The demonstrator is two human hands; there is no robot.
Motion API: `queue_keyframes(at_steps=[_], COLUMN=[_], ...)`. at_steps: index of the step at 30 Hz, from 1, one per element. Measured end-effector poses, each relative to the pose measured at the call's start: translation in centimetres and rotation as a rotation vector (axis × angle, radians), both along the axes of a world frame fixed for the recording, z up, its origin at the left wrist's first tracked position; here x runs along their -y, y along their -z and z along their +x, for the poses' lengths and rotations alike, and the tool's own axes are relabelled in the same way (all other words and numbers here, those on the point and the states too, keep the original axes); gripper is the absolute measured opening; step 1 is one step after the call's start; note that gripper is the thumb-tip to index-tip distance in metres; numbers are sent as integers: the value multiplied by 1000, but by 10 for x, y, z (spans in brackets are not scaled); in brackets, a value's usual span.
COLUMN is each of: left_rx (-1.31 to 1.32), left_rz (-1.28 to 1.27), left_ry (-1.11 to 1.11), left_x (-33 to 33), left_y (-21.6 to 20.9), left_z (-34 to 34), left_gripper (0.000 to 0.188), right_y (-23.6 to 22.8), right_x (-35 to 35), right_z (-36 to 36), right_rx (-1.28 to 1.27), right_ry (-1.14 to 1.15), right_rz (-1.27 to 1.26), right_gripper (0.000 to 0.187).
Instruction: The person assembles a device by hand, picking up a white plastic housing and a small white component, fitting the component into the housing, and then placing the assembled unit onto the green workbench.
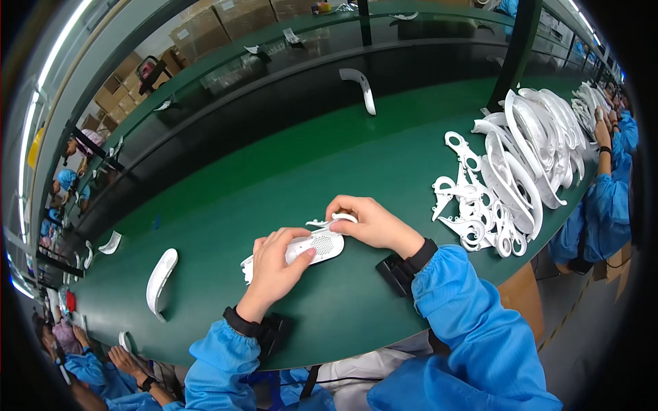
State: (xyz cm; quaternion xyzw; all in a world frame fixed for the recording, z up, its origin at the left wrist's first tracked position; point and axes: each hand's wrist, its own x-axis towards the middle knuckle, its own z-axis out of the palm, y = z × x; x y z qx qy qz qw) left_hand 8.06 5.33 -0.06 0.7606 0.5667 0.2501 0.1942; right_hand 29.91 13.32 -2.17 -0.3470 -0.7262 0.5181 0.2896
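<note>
My left hand (274, 264) lies over a white oval plastic shell (319, 245) with a perforated grille, thumb pressing on its near edge. My right hand (367, 220) pinches a thin curved white plastic piece (321, 222) at the shell's far edge. The shell rests on the green table (274, 178) in front of me. Both arms wear blue sleeves and black wrist straps.
A heap of white curved plastic parts (514, 171) is stacked at the right. A single white shell (161, 277) lies at the left, another curved piece (362, 88) at the far middle. Other people in blue work at the right edge (610, 171) and lower left (103, 370).
</note>
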Motion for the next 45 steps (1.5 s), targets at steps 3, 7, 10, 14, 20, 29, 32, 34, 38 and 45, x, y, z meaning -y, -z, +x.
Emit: queue_keyframes(at_steps=[3, 7, 10, 14, 20, 29, 32, 34, 38, 45], left_rx=[121, 225, 110, -29, -61, -194, -193, -192, -408, 161], left_rz=[-57, -167, -116, -36, 26, -38, -84, -161, -433, 53], left_ry=[-31, -129, -41, -49, -67, -141, -225, -242, -215, -28], left_x=[-7, -11, -8, -5, -2, -2, -4, -8, -18, -16], left_y=[3, 5, 3, 0, 3, -3, -13, -22, -30, -16], left_z=[-3, -2, 1, 6, 9, 21, 23, 23, 29, 4], left_gripper=[35, 28, 19, 16, 15, 23, 28, 30, 33, 47], right_y=[17, 21, 20, 4, 1, 1, -7, -10, 9, 20], right_x=[-5, -2, 5, 6, 11, -8, -9, -4, -17, -24], right_z=[-2, -10, -16, -13, -10, -19, -23, -24, -24, -11], right_rx=[-356, -336, -276, 28, 159, 301, 485, 484, 278, 171], right_ry=[-160, -223, -224, -145, -115, -149, -237, -226, -202, -119], right_rz=[-261, -286, -271, 175, 196, 171, 201, 212, 178, 242], right_gripper=[10, 13, 13, 24, 33, 36, 40, 36, 26, 27])
